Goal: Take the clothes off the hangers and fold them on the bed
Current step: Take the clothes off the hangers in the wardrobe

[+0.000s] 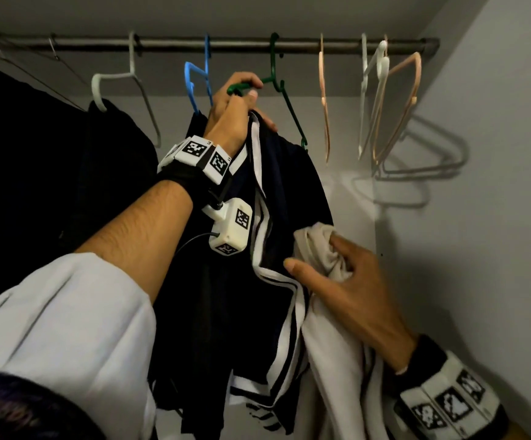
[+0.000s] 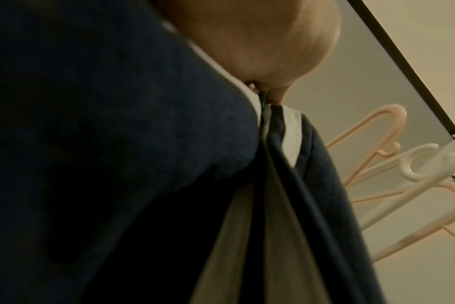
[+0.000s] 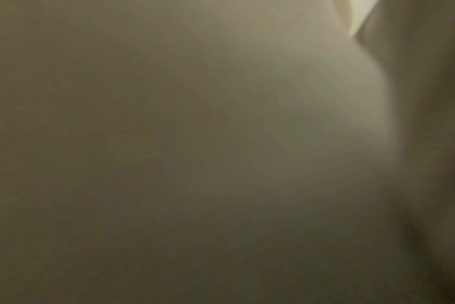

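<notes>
Head view: left hand (image 1: 230, 117) clenched around navy striped garment (image 1: 289, 185) and green hanger (image 1: 276, 87) together, probably steadying both for removal. Right hand (image 1: 346, 281), below those fingers, grips cream garment (image 1: 327, 249) already off its hanger.

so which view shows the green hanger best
The head view: the green hanger hangs from the closet rod, its left shoulder gripped by the left hand along with the navy white-striped garment. The left wrist view shows only a green sliver between hand and fabric. The right wrist view shows none of it.
</notes>
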### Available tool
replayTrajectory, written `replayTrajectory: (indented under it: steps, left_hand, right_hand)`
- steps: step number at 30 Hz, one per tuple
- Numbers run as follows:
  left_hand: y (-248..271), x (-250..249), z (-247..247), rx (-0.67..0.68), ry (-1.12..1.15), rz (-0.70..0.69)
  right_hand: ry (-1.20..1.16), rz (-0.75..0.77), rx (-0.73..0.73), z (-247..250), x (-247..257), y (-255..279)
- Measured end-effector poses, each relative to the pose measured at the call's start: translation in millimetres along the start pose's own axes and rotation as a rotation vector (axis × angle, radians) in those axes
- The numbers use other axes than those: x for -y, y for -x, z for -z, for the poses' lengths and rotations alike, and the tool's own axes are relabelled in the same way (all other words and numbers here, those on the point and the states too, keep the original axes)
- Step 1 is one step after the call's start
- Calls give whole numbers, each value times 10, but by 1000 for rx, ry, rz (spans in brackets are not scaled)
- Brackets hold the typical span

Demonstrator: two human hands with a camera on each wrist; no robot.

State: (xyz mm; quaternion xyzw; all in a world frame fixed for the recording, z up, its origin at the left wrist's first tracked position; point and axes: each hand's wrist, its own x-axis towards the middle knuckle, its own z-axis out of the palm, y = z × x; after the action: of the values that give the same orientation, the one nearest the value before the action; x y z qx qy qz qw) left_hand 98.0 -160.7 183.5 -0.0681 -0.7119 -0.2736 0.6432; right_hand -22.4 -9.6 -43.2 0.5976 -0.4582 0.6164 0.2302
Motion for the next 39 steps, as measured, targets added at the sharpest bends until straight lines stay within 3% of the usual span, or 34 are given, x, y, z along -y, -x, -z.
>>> replayTrajectory:
  steps: [5, 16, 25, 30, 35, 39]
  left_hand:
    - [18, -13, -2, 22, -10, -6]
    - [40, -1, -55, 18, -40, 30]
    - [58, 47, -37, 1, -16, -50]
    - [39, 93, -22, -3, -21, -12]
    - [27, 79, 37, 7, -29, -6]
    - [33, 69, 34, 25, -71, -57]
  right_hand:
    - [5, 21, -48, 87, 251, -626]
    - [255, -54, -10, -460, 208, -1594]
    - [199, 36, 10, -551, 21, -1023]
    - [91, 47, 32, -529, -45, -696]
    - [101, 72, 174, -516, -39, -325]
    - [-44, -27, 124, -443, -136, -337]
